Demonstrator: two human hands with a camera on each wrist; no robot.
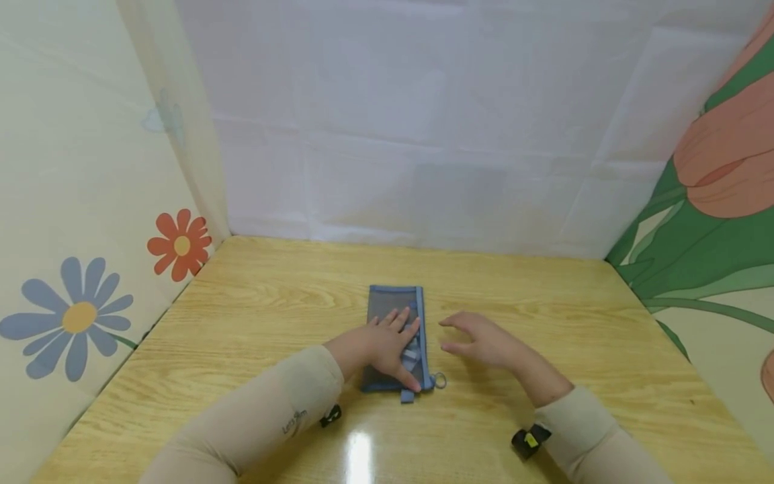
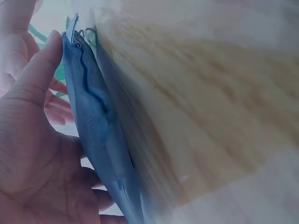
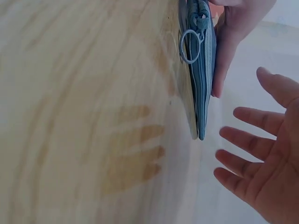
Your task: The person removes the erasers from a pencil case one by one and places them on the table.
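A blue mesh zipper pouch (image 1: 393, 296) lies flat on the wooden table, with small pale items showing through its mesh. Spread across its top is my left hand (image 1: 387, 341), fingers straight and thumb near the bottom edge. In the left wrist view the pouch (image 2: 100, 116) stretches along that palm and its fingertips. A metal ring (image 1: 441, 381) hangs from the zipper at the lower right corner; the right wrist view shows the ring (image 3: 190, 46) up close. My right hand (image 1: 484, 339) hovers just right of the pouch, fingers apart and holding nothing.
The wooden table (image 1: 272, 282) reaches back to a white sheet (image 1: 375, 134). Flower-printed panels stand at the left (image 1: 78, 168) and right (image 1: 713, 269) sides. Black wrist straps show at both sleeves.
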